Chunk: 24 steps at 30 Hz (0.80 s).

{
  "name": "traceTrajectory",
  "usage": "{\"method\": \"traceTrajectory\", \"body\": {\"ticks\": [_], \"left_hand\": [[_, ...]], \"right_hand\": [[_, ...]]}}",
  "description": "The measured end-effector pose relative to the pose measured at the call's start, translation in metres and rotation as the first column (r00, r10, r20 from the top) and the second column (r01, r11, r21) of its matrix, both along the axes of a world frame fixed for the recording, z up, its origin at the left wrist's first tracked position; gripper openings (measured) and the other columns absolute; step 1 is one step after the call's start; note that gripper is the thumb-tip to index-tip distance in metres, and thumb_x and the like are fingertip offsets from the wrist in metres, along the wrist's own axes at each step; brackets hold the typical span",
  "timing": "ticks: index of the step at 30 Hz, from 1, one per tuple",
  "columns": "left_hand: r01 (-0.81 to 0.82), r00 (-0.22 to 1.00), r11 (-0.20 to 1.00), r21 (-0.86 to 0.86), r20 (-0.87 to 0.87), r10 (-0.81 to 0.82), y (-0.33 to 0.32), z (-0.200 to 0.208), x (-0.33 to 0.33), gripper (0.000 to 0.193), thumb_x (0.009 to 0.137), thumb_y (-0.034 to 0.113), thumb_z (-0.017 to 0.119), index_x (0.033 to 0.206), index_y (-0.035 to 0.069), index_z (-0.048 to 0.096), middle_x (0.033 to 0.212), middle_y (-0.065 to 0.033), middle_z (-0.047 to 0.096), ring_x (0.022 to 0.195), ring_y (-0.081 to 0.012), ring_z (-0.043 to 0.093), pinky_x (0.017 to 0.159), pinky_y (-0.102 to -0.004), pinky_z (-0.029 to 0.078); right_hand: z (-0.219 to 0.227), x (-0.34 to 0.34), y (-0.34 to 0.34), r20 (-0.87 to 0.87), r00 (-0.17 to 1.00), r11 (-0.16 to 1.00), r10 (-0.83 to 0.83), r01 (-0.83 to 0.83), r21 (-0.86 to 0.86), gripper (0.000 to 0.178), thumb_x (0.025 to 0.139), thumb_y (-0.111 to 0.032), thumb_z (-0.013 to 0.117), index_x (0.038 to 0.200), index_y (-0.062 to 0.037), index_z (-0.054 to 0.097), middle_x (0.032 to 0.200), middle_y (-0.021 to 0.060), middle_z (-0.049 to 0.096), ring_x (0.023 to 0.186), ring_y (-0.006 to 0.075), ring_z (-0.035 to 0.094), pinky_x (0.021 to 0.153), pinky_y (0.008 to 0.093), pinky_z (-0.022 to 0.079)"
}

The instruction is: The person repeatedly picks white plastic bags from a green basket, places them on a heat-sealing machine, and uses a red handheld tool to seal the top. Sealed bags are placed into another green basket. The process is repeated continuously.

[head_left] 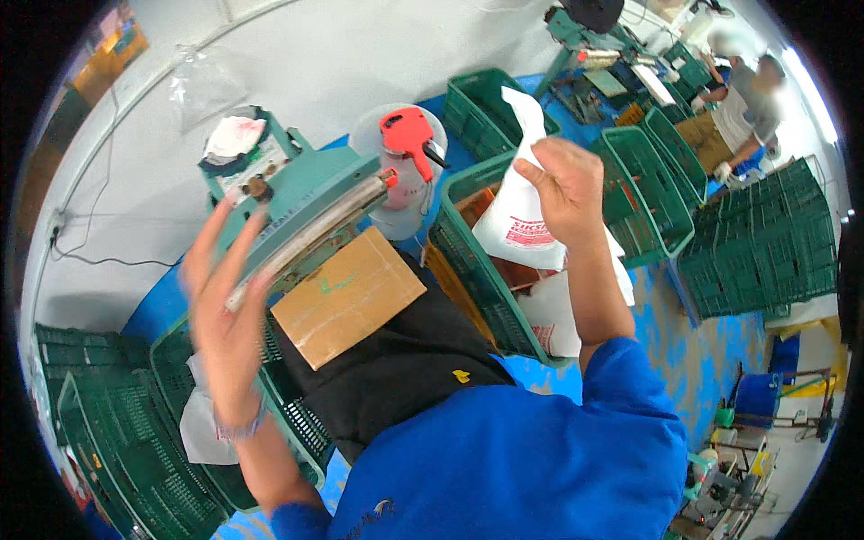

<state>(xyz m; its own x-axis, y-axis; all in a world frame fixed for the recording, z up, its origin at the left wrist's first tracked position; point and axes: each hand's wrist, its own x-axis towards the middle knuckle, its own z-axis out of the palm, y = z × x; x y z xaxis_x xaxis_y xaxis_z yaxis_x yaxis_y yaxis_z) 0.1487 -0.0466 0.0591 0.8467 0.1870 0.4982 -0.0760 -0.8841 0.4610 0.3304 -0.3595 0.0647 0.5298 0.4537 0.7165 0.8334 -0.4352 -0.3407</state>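
Note:
My right hand (571, 187) is closed on the upper part of a white plastic bag with red print (522, 211), holding it above a green crate (477, 270). Another white bag (552, 310) lies in that crate. On the other side, my left hand (220, 310) is raised with its fingers apart, slightly smeared by motion and holding nothing. It is in front of the near end of a teal bar sealer (306, 202). A brown cardboard piece (349, 295) rests across my lap beside the sealer's long bar.
A red tool with a handle (409, 138) sits on a whitish bucket (369, 135) behind the sealer. Green crates (135, 450) are at the left, one with a white bag (202, 427). Stacked crates (760, 247) stand right, near a person (733, 117) at the back.

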Motion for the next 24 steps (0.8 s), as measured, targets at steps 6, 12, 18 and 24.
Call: {"method": "traceTrajectory", "body": {"ticks": [6, 12, 18, 24], "left_hand": [[0.595, 0.617, 0.688, 0.416, 0.312, -0.722, -0.074, 0.115, 0.139, 0.06, 0.066, -0.004, 0.066, 0.123, 0.011, 0.053, 0.134, -0.0138, 0.046, 0.123, -0.0336, 0.041, 0.102, -0.0409, 0.034], [0.71, 0.661, 0.628, 0.317, 0.006, -0.75, -0.036, 0.115, 0.124, 0.05, 0.064, -0.003, 0.066, 0.112, 0.009, 0.057, 0.116, -0.0156, 0.059, 0.106, -0.0336, 0.056, 0.087, -0.0382, 0.046], [0.624, 0.781, 0.6, 0.501, -0.364, -0.508, 0.015, 0.082, 0.048, 0.008, 0.07, 0.012, 0.062, 0.073, 0.01, 0.055, 0.072, -0.0047, 0.052, 0.079, -0.0243, 0.053, 0.073, -0.0379, 0.039], [0.451, 0.848, 0.723, 0.523, -0.503, -0.165, 0.046, 0.105, -0.027, 0.008, 0.074, 0.016, 0.064, 0.075, 0.009, 0.061, 0.072, -0.0032, 0.055, 0.08, -0.0214, 0.05, 0.075, -0.0349, 0.036]], "right_hand": [[0.095, -0.028, 0.059, 0.066, 0.983, 0.932, 0.174, -0.186, 0.31, 0.015, 0.08, -0.012, 0.069, 0.08, 0.0006, 0.06, 0.062, 0.008, 0.054, 0.055, 0.0153, 0.05, 0.051, 0.0268, 0.04], [0.064, -0.037, 0.092, -0.272, 0.791, 0.833, 0.548, -0.483, 0.272, 0.015, 0.085, -0.013, 0.065, 0.083, 0.0009, 0.061, 0.066, 0.0078, 0.058, 0.059, 0.0106, 0.052, 0.054, 0.0279, 0.043], [0.021, -0.05, 0.131, -0.406, 0.608, 0.683, 0.683, -0.728, 0.06, 0.02, 0.082, -0.019, 0.065, 0.079, -0.0009, 0.056, 0.07, 0.0195, 0.058, 0.065, 0.0358, 0.059, 0.055, 0.0371, 0.044], [0.035, -0.015, 0.11, -0.371, 0.764, 0.633, 0.527, -0.645, -0.429, 0.022, 0.075, -0.026, 0.068, 0.08, -0.0053, 0.061, 0.077, 0.0127, 0.058, 0.082, 0.0313, 0.053, 0.075, 0.0394, 0.043]]}}
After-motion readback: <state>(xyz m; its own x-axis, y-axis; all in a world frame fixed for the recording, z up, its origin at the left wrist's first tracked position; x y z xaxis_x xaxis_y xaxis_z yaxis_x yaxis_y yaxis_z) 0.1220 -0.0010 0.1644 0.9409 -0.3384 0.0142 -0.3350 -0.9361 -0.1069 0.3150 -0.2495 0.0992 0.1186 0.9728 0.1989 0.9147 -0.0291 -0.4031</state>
